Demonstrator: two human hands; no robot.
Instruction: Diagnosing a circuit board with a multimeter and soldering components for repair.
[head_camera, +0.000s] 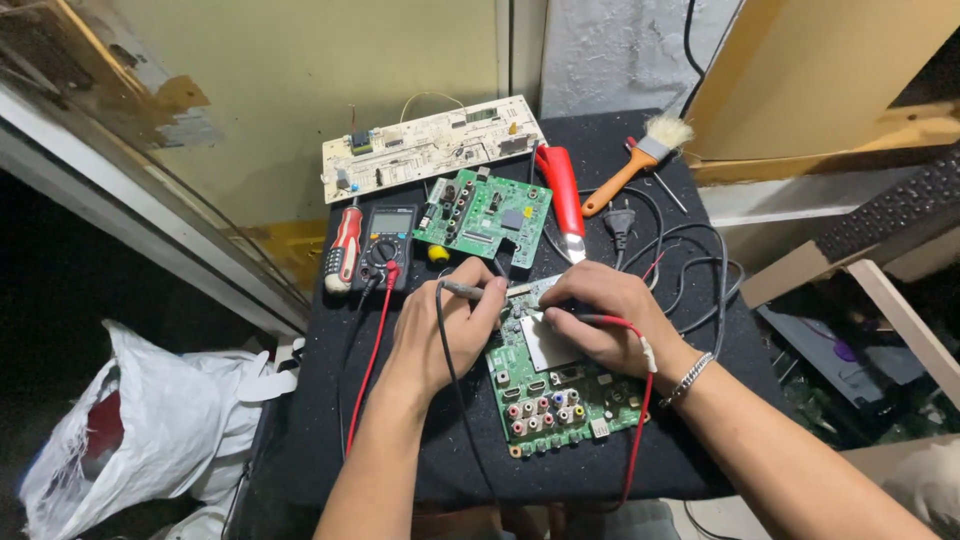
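A green circuit board (560, 395) with coloured sockets along its near edge lies on a black-covered table (640, 460). My left hand (445, 325) pinches a black multimeter probe (470, 291), its tip pointing right onto the board's far edge. My right hand (605, 320) holds the red probe (612, 321) and rests over the board beside a silver square chip (548, 342). Red and black leads run back to a dark multimeter (385, 245) at the left.
A second green board (485, 215), a long beige board (430, 148), a red-handled screwdriver (343, 250), a red tool (562, 195), a paintbrush (640, 160) and a tangle of black cables (680, 255) lie on the table. A white plastic bag (140, 430) sits at the lower left.
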